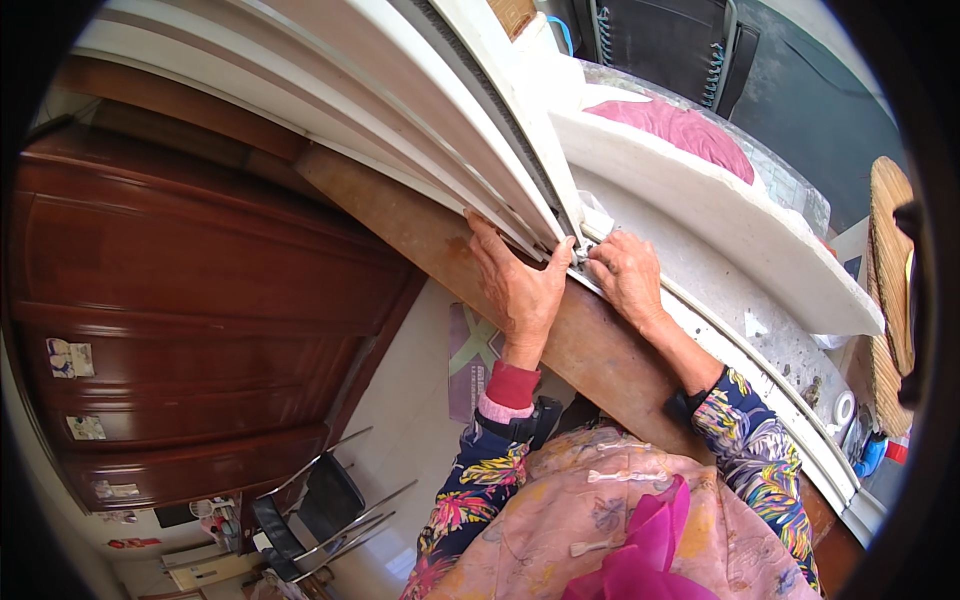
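Observation:
My left hand (522,295) spans the lower end of a white window sash (497,130), its thumb on the right edge and its fingers round toward the left. A dark brush strip runs along this sash. Close beside it, my right hand (630,280) is closed in a pinch at the sash's bottom corner, over the white window track (735,375). A small pale piece (581,257) shows by the fingertips; what exactly they hold is hidden. Under both wrists lies the brown windowsill (590,340).
Outside the track is a dusty grey ledge (720,265) with a white board (720,200), pink cloth (690,130) and a tape roll (844,407). Corrugated cardboard (888,300) stands at right. A dark red wooden cabinet (200,260) and black chair (335,500) are at left.

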The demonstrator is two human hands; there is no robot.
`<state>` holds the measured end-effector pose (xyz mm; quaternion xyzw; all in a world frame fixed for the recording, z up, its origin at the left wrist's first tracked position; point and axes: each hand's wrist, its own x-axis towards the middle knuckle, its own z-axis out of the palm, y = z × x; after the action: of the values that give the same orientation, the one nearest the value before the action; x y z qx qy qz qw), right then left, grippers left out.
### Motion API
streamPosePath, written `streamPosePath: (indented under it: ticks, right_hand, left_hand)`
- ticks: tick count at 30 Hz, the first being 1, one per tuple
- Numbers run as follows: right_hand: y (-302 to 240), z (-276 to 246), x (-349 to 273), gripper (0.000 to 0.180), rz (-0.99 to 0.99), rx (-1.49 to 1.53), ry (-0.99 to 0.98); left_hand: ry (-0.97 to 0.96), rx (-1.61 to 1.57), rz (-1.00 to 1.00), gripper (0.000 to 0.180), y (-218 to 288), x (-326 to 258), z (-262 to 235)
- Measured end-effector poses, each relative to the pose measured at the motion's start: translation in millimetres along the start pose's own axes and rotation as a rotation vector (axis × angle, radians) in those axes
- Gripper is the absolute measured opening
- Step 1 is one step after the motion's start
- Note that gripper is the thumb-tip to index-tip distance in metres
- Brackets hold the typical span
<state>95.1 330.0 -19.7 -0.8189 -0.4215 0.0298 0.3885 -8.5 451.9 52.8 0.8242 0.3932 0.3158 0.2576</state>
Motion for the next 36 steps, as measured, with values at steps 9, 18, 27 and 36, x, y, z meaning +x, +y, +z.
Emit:
streamPosePath:
  ticks: [9,18,27,36]
  right_hand:
    - [-1,3,2,0.013,0.011,-0.053,0.028]
    - [-4,7,1,0.013,0.097,0.104,0.070]
    - [-9,3,-6,0.012,0.010,0.024,0.068]
    - [-7,5,0,0.008,-0.007,0.008,0.025]
  left_hand:
    - [0.007,-0.009,0.004,0.124,6,-2,-3]
    - [0.000,0.010,-0.008,0.124,11,-4,-3]
    - [0.000,0.007,0.003,0.124,5,-1,-4]
    - [0.009,0.007,0.015,0.125,7,-1,-5]
